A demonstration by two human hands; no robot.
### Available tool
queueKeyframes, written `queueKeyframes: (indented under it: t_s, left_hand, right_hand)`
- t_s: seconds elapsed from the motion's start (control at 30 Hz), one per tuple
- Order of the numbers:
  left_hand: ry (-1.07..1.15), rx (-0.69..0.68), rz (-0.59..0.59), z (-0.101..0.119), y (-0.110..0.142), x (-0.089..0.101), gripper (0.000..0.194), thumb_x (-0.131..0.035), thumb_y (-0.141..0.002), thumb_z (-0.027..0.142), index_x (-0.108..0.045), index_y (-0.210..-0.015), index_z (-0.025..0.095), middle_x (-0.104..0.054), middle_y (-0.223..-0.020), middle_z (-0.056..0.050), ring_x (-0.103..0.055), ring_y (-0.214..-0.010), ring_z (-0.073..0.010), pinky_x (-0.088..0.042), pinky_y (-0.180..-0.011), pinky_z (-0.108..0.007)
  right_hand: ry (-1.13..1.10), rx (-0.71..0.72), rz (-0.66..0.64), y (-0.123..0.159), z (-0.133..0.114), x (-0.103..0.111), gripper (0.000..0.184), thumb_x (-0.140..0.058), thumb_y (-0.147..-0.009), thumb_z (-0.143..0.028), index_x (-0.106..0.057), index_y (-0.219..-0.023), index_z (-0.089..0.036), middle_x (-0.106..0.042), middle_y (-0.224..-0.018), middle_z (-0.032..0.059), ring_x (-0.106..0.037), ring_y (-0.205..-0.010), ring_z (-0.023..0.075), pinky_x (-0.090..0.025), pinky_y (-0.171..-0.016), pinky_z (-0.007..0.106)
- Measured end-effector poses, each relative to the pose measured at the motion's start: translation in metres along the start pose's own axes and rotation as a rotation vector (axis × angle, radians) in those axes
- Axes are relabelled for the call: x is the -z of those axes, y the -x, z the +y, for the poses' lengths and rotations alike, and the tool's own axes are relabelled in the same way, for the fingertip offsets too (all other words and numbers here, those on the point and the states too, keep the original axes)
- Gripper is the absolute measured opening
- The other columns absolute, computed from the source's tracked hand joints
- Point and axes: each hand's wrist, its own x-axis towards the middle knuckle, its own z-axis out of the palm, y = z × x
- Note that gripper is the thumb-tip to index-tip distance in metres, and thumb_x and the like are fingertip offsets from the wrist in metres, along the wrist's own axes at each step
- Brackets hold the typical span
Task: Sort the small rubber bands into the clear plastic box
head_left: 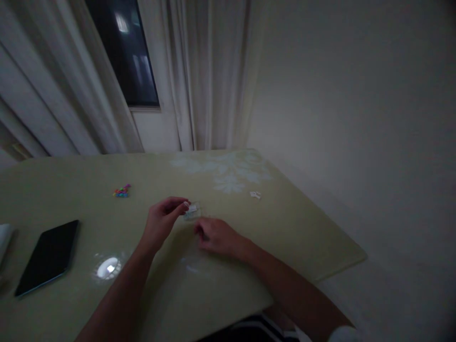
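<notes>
My left hand (162, 222) hovers over the middle of the pale green table (302, 228), its thumb and fingers pinched on a small clear plastic packet (192, 211) with a white piece in it. Just right of it, my right hand (217, 236) rests on the tabletop with the fingers curled under. What they hold, if anything, is hidden. The two hands are close but apart.
A dark tablet (48, 256) lies flat at the left. A small pile of bright coloured bits (122, 191) sits further back on the left. A tiny white scrap (255, 194) lies to the right. White curtains and a dark window stand behind; a bare wall runs along the right.
</notes>
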Motion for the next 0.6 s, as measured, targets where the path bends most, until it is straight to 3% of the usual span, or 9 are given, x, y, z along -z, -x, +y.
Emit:
queueKeyframes:
  t_s: [0.1, 0.17, 0.4, 0.6]
  left_hand:
    - [-0.016, -0.029, 0.018, 0.002, 0.002, -0.001, 0.035, -0.088, -0.071, 0.048, -0.082, -0.090, 0.018, -0.083, -0.089, -0.008, -0.076, -0.078, -0.0218, -0.063, -0.074, -0.034]
    - [-0.029, -0.039, 0.016, 0.002, 0.003, -0.001, 0.035, -0.088, -0.072, 0.047, -0.082, -0.091, 0.018, -0.083, -0.087, -0.008, -0.076, -0.077, -0.0209, -0.062, -0.074, -0.033]
    - [-0.072, -0.042, -0.007, 0.002, 0.004, -0.001, 0.035, -0.086, -0.073, 0.048, -0.082, -0.092, 0.019, -0.083, -0.087, -0.007, -0.075, -0.076, -0.0207, -0.061, -0.073, -0.031]
    - [-0.067, -0.051, 0.040, 0.007, 0.003, 0.001, 0.033, -0.086, -0.072, 0.048, -0.082, -0.091, 0.021, -0.083, -0.086, -0.006, -0.075, -0.074, -0.0204, -0.062, -0.071, -0.031]
  right_hand:
    - [-0.097, -0.148, 0.236, -0.004, 0.014, 0.014, 0.021, -0.071, -0.081, -0.011, -0.065, -0.100, -0.019, -0.066, -0.085, -0.0020, -0.055, -0.069, 0.0125, -0.039, -0.069, 0.024]
    - [-0.096, -0.168, 0.294, -0.008, 0.022, 0.019, 0.020, -0.071, -0.080, -0.009, -0.065, -0.096, -0.019, -0.066, -0.085, -0.0021, -0.054, -0.069, 0.0122, -0.039, -0.069, 0.024]
    - [-0.090, -0.097, 0.156, -0.014, 0.027, 0.006, 0.017, -0.074, -0.081, -0.009, -0.065, -0.092, -0.018, -0.066, -0.086, -0.0013, -0.055, -0.072, 0.0127, -0.039, -0.070, 0.024]
    - [-0.046, -0.034, 0.174, -0.007, 0.035, 0.021, 0.017, -0.073, -0.085, -0.008, -0.072, -0.099, -0.016, -0.066, -0.094, 0.0028, -0.059, -0.084, 0.0153, -0.043, -0.079, 0.026]
